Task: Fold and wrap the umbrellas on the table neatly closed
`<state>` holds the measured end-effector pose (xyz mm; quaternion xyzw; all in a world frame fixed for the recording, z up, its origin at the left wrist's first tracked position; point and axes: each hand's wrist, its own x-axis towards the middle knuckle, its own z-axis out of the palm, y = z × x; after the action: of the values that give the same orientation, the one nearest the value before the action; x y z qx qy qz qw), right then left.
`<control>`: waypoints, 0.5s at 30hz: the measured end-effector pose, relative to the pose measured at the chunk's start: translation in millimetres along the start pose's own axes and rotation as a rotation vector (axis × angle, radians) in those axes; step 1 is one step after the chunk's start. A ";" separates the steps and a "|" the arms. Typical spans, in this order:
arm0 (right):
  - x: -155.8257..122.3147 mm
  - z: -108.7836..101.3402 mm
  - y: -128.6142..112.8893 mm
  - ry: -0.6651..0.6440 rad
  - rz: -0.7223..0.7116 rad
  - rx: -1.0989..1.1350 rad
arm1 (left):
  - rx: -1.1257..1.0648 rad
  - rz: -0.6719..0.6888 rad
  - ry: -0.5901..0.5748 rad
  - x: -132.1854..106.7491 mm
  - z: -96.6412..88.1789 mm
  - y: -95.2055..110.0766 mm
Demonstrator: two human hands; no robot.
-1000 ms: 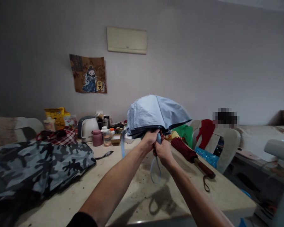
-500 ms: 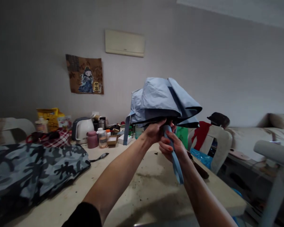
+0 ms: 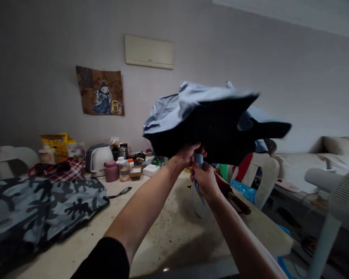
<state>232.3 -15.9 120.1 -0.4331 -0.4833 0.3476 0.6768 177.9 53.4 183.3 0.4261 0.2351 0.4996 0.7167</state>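
A light blue umbrella (image 3: pixel 168 116) with a black underside is partly spread in front of me, its canopy sagging and blurred at the right. My right hand (image 3: pixel 205 178) is closed around its blue handle, and a wrist strap (image 3: pixel 200 207) hangs below in a loop. Just above, my left hand (image 3: pixel 189 155) reaches under the canopy close to the shaft with its fingers bent. The dark fabric partly hides what those fingers grip. Both hands are held over the table (image 3: pixel 174 221).
A folded camouflage umbrella (image 3: pixel 46 209) lies at the left. Behind it stand an electric kettle (image 3: pixel 101 159), a pink jar (image 3: pixel 111 171) and small boxes (image 3: pixel 151 169). A dark red folded umbrella (image 3: pixel 238 203) lies at the table's right side. A white fan (image 3: pixel 334 193) and chair (image 3: pixel 267 174) stand right.
The blue umbrella's canopy has spread wider and risen, showing its black underside. My right hand has shifted slightly left and the strap now hangs more freely.
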 end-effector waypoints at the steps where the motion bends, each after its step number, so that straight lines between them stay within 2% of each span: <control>1: -1.6 -0.8 1.9 -0.010 -0.014 -0.022 | 0.004 0.000 0.001 0.7 0.4 2.6; 6: -8.0 0.1 3.2 -0.081 -0.027 -0.013 | 0.029 0.021 -0.036 3.9 7.8 22.4; 15: -16.6 -2.7 -43.9 -0.072 -0.003 0.233 | 0.003 0.066 -0.101 17.0 53.7 67.7</control>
<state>232.3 -48.1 154.3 -0.3383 -0.4643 0.4158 0.7050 190.5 58.1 270.3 0.4591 0.1852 0.5004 0.7102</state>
